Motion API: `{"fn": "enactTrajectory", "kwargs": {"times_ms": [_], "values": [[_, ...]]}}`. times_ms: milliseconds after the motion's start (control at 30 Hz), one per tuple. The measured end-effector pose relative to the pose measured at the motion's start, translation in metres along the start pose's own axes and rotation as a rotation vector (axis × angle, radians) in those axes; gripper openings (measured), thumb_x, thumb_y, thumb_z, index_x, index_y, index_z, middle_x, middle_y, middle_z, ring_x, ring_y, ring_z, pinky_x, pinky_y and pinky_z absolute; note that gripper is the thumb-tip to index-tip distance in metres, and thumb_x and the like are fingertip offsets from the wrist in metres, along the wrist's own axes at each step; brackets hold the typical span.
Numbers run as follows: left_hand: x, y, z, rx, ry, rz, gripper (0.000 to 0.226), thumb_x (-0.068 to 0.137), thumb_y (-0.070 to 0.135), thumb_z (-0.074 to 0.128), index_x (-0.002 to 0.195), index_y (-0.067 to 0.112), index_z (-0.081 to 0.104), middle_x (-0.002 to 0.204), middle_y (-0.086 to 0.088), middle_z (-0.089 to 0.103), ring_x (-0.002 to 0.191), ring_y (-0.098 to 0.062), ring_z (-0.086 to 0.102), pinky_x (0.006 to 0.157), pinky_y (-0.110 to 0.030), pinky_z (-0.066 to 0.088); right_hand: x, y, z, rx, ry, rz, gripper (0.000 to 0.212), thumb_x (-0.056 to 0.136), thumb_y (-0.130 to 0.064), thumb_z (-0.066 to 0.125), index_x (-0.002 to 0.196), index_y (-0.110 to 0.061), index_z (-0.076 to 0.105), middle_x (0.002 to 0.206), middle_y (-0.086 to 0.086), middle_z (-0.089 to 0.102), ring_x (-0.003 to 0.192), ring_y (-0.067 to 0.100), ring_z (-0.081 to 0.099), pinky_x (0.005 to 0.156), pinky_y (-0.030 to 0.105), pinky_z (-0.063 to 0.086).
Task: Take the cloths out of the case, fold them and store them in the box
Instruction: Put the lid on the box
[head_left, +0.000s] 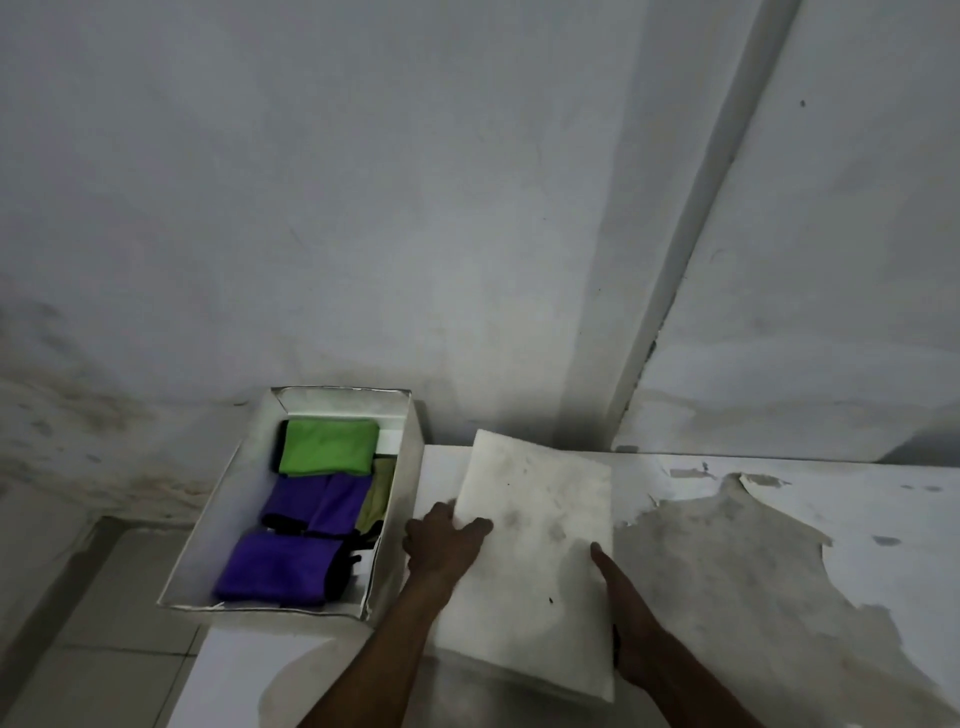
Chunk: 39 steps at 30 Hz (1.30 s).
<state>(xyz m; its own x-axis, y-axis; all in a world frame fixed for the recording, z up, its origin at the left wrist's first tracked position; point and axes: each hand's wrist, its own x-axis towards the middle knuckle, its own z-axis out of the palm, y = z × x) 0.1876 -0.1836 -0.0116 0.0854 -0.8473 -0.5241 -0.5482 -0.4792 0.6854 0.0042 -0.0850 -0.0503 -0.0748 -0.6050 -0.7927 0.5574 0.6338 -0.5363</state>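
An open white box (218, 525) stands at the table's left end. Inside lie folded cloths: a green cloth (330, 447) at the far end, a purple cloth (317, 504) in the middle, another purple cloth (280, 569) nearest me, and an olive cloth (376, 499) along the right wall. To the right of the box, a flat, stained white lid (540, 545) is tilted above the table. My left hand (447, 540) grips its left edge. My right hand (618, 613) grips its right edge, thumb on top. No case is recognisable in view.
The white table (831, 519) has a large patch of peeled, grey surface (727, 561) on the right. A stained wall (415, 208) rises directly behind the box and table. Tiled floor (104, 649) shows at the lower left, beyond the table's left edge.
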Motion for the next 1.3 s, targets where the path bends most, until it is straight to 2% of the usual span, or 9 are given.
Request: {"fn": "enactTrajectory", "kwargs": {"times_ms": [100, 200, 400, 567, 700, 867, 1000, 1067, 1300], "values": [[-0.004, 0.007, -0.003, -0.107, -0.077, 0.051, 0.066, 0.051, 0.050, 0.071, 0.106, 0.014, 0.063, 0.117, -0.015, 0.059, 0.108, -0.032, 0.058, 0.094, -0.045, 0.051, -0.008, -0.001, -0.001, 0.170, -0.109, -0.017, 0.050, 0.094, -0.050, 0.045, 0.122, -0.011, 0.061, 0.105, 0.014, 0.073, 0.089, 0.032, 0.072, 0.060, 0.040, 0.060], [-0.006, 0.012, -0.010, -0.158, -0.181, 0.116, 0.057, 0.058, 0.041, 0.081, 0.105, 0.015, 0.061, 0.113, -0.010, 0.065, 0.101, -0.026, 0.064, 0.089, -0.043, 0.054, -0.017, -0.003, -0.003, 0.253, -0.172, -0.042, 0.050, 0.093, -0.050, 0.047, 0.123, -0.012, 0.059, 0.110, 0.016, 0.072, 0.093, 0.035, 0.071, 0.064, 0.044, 0.060], [-0.019, 0.022, -0.035, -0.224, -0.336, 0.270, 0.064, 0.070, 0.029, 0.083, 0.127, 0.032, 0.053, 0.100, 0.007, 0.070, 0.075, 0.001, 0.069, 0.056, -0.013, 0.051, -0.035, -0.014, 0.005, 0.253, -0.237, -0.145, 0.055, 0.089, -0.053, 0.048, 0.127, -0.014, 0.057, 0.121, 0.017, 0.066, 0.104, 0.039, 0.066, 0.071, 0.048, 0.058], [-0.038, 0.023, -0.067, -0.266, -0.297, 0.363, 0.083, 0.069, 0.037, 0.082, 0.138, 0.047, 0.038, 0.133, -0.003, 0.051, 0.110, -0.013, 0.060, 0.083, -0.026, 0.056, -0.053, -0.023, 0.030, 0.134, -0.216, -0.251, 0.051, 0.086, -0.057, 0.049, 0.119, -0.020, 0.061, 0.110, 0.010, 0.072, 0.095, 0.032, 0.071, 0.062, 0.043, 0.060], [-0.048, 0.017, -0.104, -0.365, -0.242, 0.429, 0.073, 0.079, 0.022, 0.076, 0.141, 0.036, 0.039, 0.124, 0.007, 0.061, 0.096, 0.001, 0.063, 0.064, -0.011, 0.052, -0.067, -0.030, 0.061, 0.018, -0.187, -0.317, 0.043, 0.089, -0.055, 0.047, 0.113, -0.022, 0.061, 0.098, 0.004, 0.076, 0.084, 0.024, 0.073, 0.054, 0.035, 0.059], [-0.053, -0.006, -0.165, -0.445, -0.174, 0.405, 0.060, 0.083, 0.025, 0.073, 0.134, 0.038, 0.044, 0.114, 0.009, 0.065, 0.092, -0.008, 0.068, 0.062, -0.018, 0.055, -0.076, -0.028, 0.117, -0.187, -0.080, -0.337, 0.053, 0.088, -0.058, 0.052, 0.118, -0.015, 0.060, 0.114, 0.011, 0.070, 0.102, 0.031, 0.067, 0.088, 0.047, 0.055], [-0.050, -0.030, -0.209, -0.462, -0.126, 0.420, 0.045, 0.084, 0.027, 0.071, 0.123, 0.040, 0.053, 0.098, 0.020, 0.071, 0.078, -0.001, 0.071, 0.053, -0.014, 0.053, -0.078, -0.019, 0.170, -0.355, -0.012, -0.355, 0.062, 0.087, -0.061, 0.051, 0.118, -0.008, 0.061, 0.115, 0.012, 0.067, 0.102, 0.031, 0.065, 0.095, 0.048, 0.051], [-0.046, -0.043, -0.230, -0.454, -0.077, 0.414, 0.038, 0.083, 0.033, 0.071, 0.116, 0.044, 0.057, 0.097, 0.023, 0.071, 0.080, 0.000, 0.070, 0.055, -0.014, 0.054, -0.074, -0.012, 0.194, -0.418, 0.027, -0.375, 0.066, 0.087, -0.063, 0.050, 0.119, -0.006, 0.059, 0.116, 0.012, 0.066, 0.103, 0.030, 0.064, 0.096, 0.047, 0.051], [-0.019, -0.077, -0.281, -0.438, 0.005, 0.319, 0.027, 0.084, 0.037, 0.069, 0.108, 0.023, 0.068, 0.098, 0.005, 0.076, 0.083, -0.012, 0.073, 0.063, -0.024, 0.055, -0.064, 0.008, 0.262, -0.552, 0.120, -0.507, 0.063, 0.088, -0.059, 0.049, 0.123, -0.007, 0.057, 0.122, 0.011, 0.061, 0.109, 0.029, 0.059, 0.098, 0.045, 0.048]]}}
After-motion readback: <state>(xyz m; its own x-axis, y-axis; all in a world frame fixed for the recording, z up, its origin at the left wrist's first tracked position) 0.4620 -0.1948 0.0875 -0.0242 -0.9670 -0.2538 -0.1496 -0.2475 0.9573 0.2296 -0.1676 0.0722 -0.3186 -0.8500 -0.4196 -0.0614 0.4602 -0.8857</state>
